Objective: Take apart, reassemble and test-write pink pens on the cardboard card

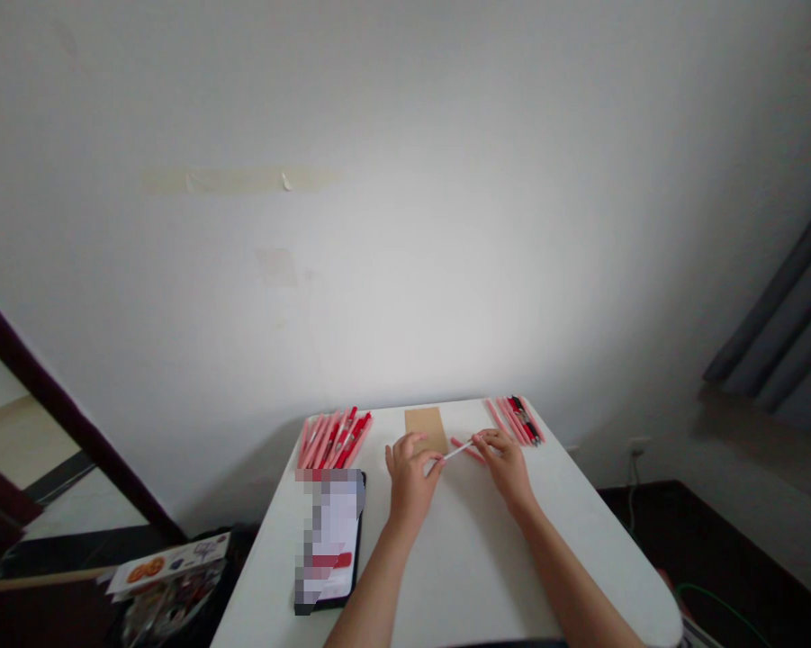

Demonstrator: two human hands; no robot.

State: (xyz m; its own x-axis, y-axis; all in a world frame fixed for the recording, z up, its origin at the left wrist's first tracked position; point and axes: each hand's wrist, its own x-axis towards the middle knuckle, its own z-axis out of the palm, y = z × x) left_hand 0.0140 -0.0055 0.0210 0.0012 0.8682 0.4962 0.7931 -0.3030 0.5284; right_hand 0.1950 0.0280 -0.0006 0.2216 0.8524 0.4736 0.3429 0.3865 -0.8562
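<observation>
A thin white stick (457,450), which looks like a pen refill, spans the space between my two hands over the table. My left hand (411,481) pinches its left end between thumb and finger, with the other fingers raised. At the right end, the fingertips of my right hand (506,463) are closed on it. A pink pen barrel (473,454) lies on the table just beyond the stick, partly covered by my right hand. Behind my left hand lies a tan card (425,421), its near edge hidden by my fingers.
Pink and red pens (334,439) lie in a group at the table's back left. Pink, red and black pens (517,421) lie at the back right. A phone (334,540) rests on the white table (479,576) left of my left forearm. A wall stands behind.
</observation>
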